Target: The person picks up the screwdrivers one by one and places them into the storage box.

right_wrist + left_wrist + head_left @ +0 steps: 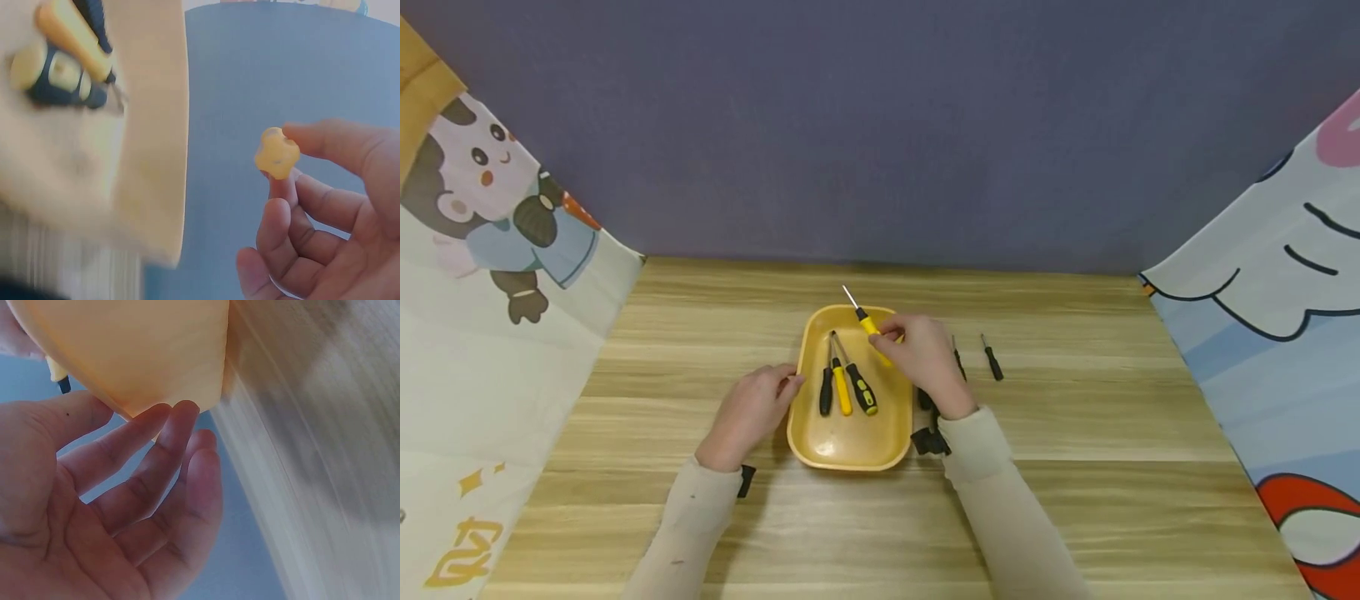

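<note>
My right hand [922,354] pinches a yellow-handled screwdriver [869,325] between thumb and fingers, over the far right part of a yellow tray [865,440]. Its metal shaft points away and to the left; in the right wrist view the yellow handle's end [277,153] faces the camera. At the tray's left rim is my left hand [752,412], its thumb and fingertips pinching the edge. Inside the tray lie a black screwdriver [826,392], a yellow screwdriver [842,390] and a black-and-yellow screwdriver [862,390], tips pointing away.
On the wooden table [1075,417], right of the tray, lies a small black screwdriver [994,363]. Another dark screwdriver [959,360] shows partly behind my right hand. A dark wall [880,150] closes off the back; printed cloths [490,350] hang at both sides.
</note>
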### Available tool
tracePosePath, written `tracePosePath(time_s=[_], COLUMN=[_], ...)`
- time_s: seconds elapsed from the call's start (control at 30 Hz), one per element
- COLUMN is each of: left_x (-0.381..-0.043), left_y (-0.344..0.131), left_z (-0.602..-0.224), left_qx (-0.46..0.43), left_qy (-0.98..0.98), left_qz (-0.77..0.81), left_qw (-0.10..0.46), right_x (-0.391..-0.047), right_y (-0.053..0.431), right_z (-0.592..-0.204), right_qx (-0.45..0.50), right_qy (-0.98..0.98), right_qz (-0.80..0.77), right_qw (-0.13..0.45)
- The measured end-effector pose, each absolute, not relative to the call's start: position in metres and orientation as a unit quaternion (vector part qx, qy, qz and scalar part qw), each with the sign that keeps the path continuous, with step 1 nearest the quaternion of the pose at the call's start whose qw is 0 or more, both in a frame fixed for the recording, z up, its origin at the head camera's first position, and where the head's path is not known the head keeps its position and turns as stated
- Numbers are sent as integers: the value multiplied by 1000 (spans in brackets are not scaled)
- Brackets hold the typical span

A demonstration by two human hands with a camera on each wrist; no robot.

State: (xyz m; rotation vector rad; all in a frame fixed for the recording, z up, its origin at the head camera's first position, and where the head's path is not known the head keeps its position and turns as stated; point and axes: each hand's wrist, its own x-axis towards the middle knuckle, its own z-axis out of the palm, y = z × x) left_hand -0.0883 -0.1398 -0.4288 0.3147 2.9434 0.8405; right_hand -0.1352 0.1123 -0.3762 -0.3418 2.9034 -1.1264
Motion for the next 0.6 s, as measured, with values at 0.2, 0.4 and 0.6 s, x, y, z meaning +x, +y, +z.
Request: tracePosePath(time_s=[0.2, 0.4, 0.6], left_x=[-89, -89, -89], left_y=[-140, -140, -141], left_z=[-430, -430, -429], left_qx=[105, 110, 114], left_qy=[955, 954, 953], left_qz=[275, 276, 278], left_qw=[37, 37, 32], right_x=[-136, -136, -136], right_y=[92, 83, 79], right_z=[-378, -384, -389], right_qx=[-102, -83, -68], right_qy=[928, 927, 924], right_qz=[-357, -360, -360], right_qw=[28, 66, 108])
